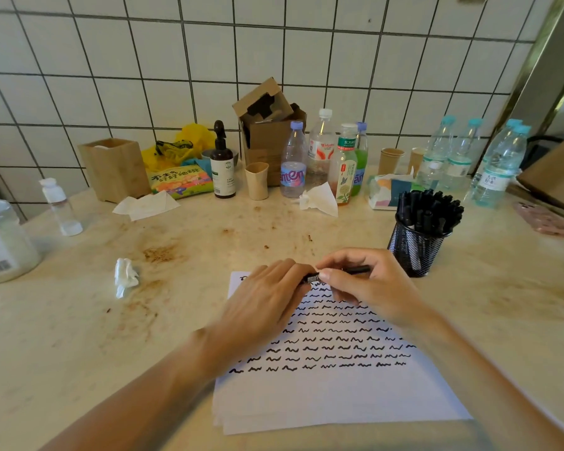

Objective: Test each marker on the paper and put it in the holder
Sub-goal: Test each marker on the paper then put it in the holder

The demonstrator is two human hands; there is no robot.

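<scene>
STEP: both hands, left hand point(267, 296) and right hand point(360, 283), grip one black marker point(355, 271) above the paper point(339, 395), capping or uncapping, can't tell | NEXT: likely the mesh holder point(415, 252) just right of them

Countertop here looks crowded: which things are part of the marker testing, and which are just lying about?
In use:
marker, held by left hand and right hand
paper with squiggles
mesh holder full of markers

Lying about:
bottles
cardboard box
paper cups
crumpled tissue
wooden box
</scene>
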